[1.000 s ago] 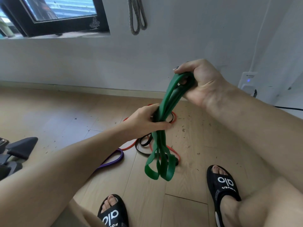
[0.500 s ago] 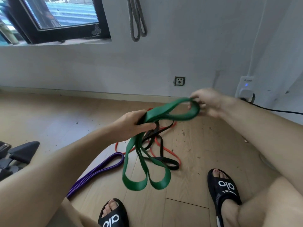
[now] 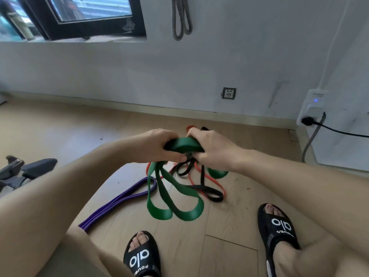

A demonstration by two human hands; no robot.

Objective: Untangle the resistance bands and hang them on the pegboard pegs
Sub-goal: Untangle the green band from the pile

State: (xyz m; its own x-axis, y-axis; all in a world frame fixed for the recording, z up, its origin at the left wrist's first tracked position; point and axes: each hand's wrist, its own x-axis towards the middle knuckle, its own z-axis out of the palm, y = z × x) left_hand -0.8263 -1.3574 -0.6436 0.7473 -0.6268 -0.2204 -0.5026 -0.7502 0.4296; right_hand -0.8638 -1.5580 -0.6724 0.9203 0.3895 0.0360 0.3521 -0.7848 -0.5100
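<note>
Both hands meet mid-room, left hand [image 3: 157, 145] & right hand [image 3: 214, 149] side by side, gripping one band [image 3: 184, 144] whose loops hang to the floor [image 3: 60, 132]. Other bands [image 3: 211, 188] lie beneath, betw. two slippers [image 3: 142, 256]. Another band [image 3: 180, 19] hangs on the wall behind.

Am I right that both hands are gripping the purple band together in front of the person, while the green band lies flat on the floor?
Not quite: the colours are swapped. The head view shows the left hand and right hand gripping the green band, while the purple band lies flat on the floor.
</note>
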